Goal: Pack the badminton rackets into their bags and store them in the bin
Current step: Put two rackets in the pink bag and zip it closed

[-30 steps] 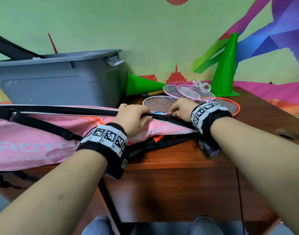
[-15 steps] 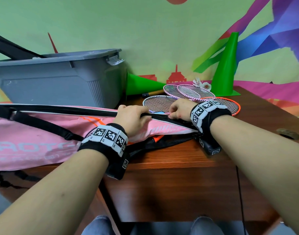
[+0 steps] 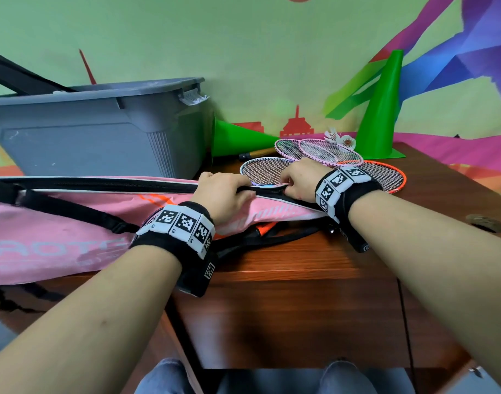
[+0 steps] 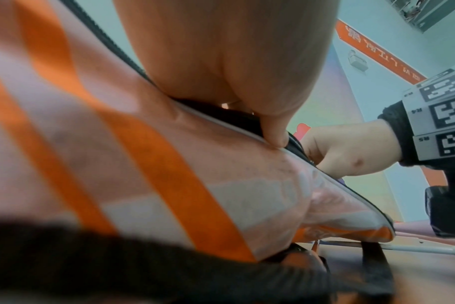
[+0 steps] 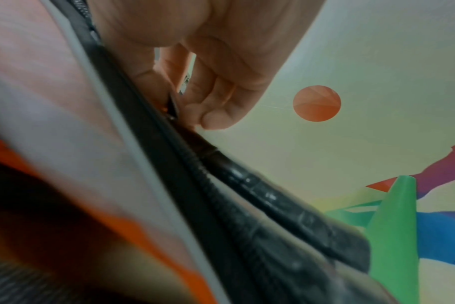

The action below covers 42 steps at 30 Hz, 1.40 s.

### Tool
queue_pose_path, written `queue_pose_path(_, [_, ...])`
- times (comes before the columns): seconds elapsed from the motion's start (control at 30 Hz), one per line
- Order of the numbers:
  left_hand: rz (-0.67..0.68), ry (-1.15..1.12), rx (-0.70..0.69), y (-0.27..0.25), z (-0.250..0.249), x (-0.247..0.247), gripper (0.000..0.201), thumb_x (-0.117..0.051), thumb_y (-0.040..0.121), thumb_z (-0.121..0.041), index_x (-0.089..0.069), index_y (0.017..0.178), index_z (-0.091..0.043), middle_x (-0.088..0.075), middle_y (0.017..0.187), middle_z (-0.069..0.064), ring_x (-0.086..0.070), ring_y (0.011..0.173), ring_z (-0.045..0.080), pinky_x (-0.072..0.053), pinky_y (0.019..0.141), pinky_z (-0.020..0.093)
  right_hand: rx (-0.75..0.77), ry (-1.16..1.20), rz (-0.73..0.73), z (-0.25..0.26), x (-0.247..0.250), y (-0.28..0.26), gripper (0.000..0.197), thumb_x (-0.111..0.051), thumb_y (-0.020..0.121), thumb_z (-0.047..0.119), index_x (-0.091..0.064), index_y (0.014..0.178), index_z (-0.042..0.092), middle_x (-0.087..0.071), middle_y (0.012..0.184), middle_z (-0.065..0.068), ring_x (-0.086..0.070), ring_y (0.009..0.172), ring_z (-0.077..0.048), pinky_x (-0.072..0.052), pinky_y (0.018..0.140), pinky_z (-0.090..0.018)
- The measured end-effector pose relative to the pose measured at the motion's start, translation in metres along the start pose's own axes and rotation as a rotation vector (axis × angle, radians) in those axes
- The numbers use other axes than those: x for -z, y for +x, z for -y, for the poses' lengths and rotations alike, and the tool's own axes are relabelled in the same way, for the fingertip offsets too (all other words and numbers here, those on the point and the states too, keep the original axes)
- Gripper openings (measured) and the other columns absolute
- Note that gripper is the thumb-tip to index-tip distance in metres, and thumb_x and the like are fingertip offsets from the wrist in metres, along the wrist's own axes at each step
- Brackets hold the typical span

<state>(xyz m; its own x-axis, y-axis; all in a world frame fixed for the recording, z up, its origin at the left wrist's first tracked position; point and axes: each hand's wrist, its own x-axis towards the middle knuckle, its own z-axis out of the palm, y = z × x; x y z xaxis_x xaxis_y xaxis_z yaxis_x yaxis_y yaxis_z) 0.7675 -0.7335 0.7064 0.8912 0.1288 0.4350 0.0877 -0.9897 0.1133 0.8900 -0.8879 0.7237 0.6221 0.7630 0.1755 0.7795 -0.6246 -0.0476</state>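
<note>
Barely shifted since a second ago, the left hand [image 3: 225,194] grips the zipper edge of the pink racket bag [image 3: 59,223], lying lengthwise leftward across the worktop [image 3: 300,294], while the right hand [image 3: 296,180] pinches the zipper at its right end.

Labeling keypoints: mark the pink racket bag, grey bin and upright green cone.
pink racket bag [image 3: 73,223]: head view, on its pink side panel.
grey bin [image 3: 81,149]: head view, on its front wall.
upright green cone [image 3: 381,115]: head view, midway up its body.
</note>
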Motion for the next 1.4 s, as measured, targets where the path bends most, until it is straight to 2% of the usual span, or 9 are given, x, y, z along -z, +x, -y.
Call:
queue_pose_path(0.07, [-0.001, -0.001, -0.006, 0.000, -0.002, 0.001, 0.020, -0.051, 0.093, -0.038, -0.066, 0.096, -0.025, -0.069, 0.096, -0.002, -0.058, 0.101, 0.022, -0.029, 0.094, 0.037, -0.003, -0.023, -0.005, -0.001, 0.000, -0.001, 0.011, -0.056, 0.083, 0.019, -0.065, 0.086, 0.016, -0.062, 0.082, -0.007, -0.061, 0.087, -0.032, -0.052, 0.074, -0.033])
queue_pose_path(0.23, [-0.003, 0.003, -0.014, 0.000, -0.006, 0.003, 0.022, -0.050, 0.093, -0.035, -0.067, 0.097, -0.022, -0.070, 0.096, 0.001, -0.058, 0.101, 0.026, -0.029, 0.092, 0.036, -0.035, -0.082, -0.013, -0.004, 0.000, 0.000, 0.017, -0.052, 0.086, 0.024, -0.064, 0.098, 0.023, -0.066, 0.096, -0.007, -0.061, 0.093, -0.031, -0.048, 0.077, -0.034])
queue_pose_path(0.57, [-0.011, 0.030, -0.025, 0.002, 0.005, 0.007, 0.021, -0.050, 0.093, -0.033, -0.066, 0.095, -0.020, -0.069, 0.092, 0.002, -0.058, 0.098, 0.026, -0.031, 0.090, 0.037, -0.069, 0.089, 0.092, -0.007, 0.000, 0.010, 0.015, -0.053, 0.087, 0.011, -0.055, 0.073, 0.017, -0.062, 0.088, -0.012, -0.059, 0.091, -0.029, -0.042, 0.073, -0.027])
queue_pose_path(0.77, [0.002, 0.018, -0.016, -0.001, 0.014, 0.004, 0.019, -0.052, 0.093, -0.032, -0.068, 0.099, -0.025, -0.070, 0.094, -0.001, -0.059, 0.101, 0.025, -0.032, 0.090, 0.035, -0.126, 0.247, 0.141, -0.020, 0.000, 0.008, 0.014, -0.068, 0.084, 0.014, -0.072, 0.097, 0.010, -0.062, 0.081, -0.002, -0.055, 0.077, -0.016, -0.037, 0.063, -0.019])
queue_pose_path(0.93, [-0.004, 0.018, 0.012, -0.001, 0.020, 0.000, 0.019, -0.052, 0.093, -0.032, -0.068, 0.099, -0.024, -0.070, 0.098, -0.001, -0.059, 0.103, 0.025, -0.032, 0.089, 0.036, -0.201, 0.264, 0.065, -0.033, -0.004, 0.005, 0.014, -0.077, 0.077, 0.027, -0.074, 0.080, 0.014, -0.062, 0.067, 0.000, -0.056, 0.068, -0.016, -0.036, 0.053, -0.019])
queue_pose_path(1.07, [-0.017, 0.038, 0.030, -0.001, 0.018, -0.002, 0.019, -0.052, 0.093, -0.032, -0.067, 0.101, -0.025, -0.067, 0.103, -0.003, -0.056, 0.106, 0.024, -0.029, 0.089, 0.036, -0.207, 0.340, 0.050, -0.033, -0.010, 0.004, 0.010, -0.072, 0.081, 0.018, -0.073, 0.085, 0.009, -0.059, 0.064, 0.001, -0.054, 0.071, -0.017, -0.035, 0.052, -0.016])
queue_pose_path(1.13, [-0.048, 0.076, 0.044, -0.002, 0.016, -0.004, 0.020, -0.050, 0.091, -0.029, -0.065, 0.104, -0.028, -0.066, 0.106, -0.006, -0.054, 0.107, 0.023, -0.028, 0.090, 0.037, -0.205, 0.377, 0.043, -0.030, -0.012, 0.005, 0.007, -0.070, 0.082, 0.013, -0.072, 0.089, 0.011, -0.060, 0.069, 0.002, -0.054, 0.074, -0.016, -0.036, 0.054, -0.018])
queue_pose_path(1.27, [-0.015, 0.080, -0.009, -0.002, 0.002, -0.008, 0.045, -0.050, 0.078, -0.021, -0.055, 0.120, -0.032, -0.062, 0.115, -0.008, -0.052, 0.108, 0.022, -0.026, 0.094, 0.035, -0.194, 0.404, 0.094, -0.027, -0.014, 0.007, 0.017, -0.064, 0.087, 0.006, -0.071, 0.102, 0.005, -0.062, 0.087, -0.004, -0.054, 0.083, -0.015, -0.037, 0.061, -0.018])
queue_pose_path(1.4, [0.053, 0.027, -0.039, 0.003, -0.016, -0.013, 0.048, -0.062, 0.076, -0.024, -0.053, 0.123, -0.030, -0.058, 0.116, -0.005, -0.050, 0.114, 0.021, -0.025, 0.097, 0.035, -0.223, 0.435, 0.077, -0.030, -0.015, 0.003, 0.012, -0.064, 0.087, 0.011, -0.072, 0.095, 0.006, -0.062, 0.085, -0.004, -0.054, 0.083, -0.016, -0.037, 0.061, -0.019])
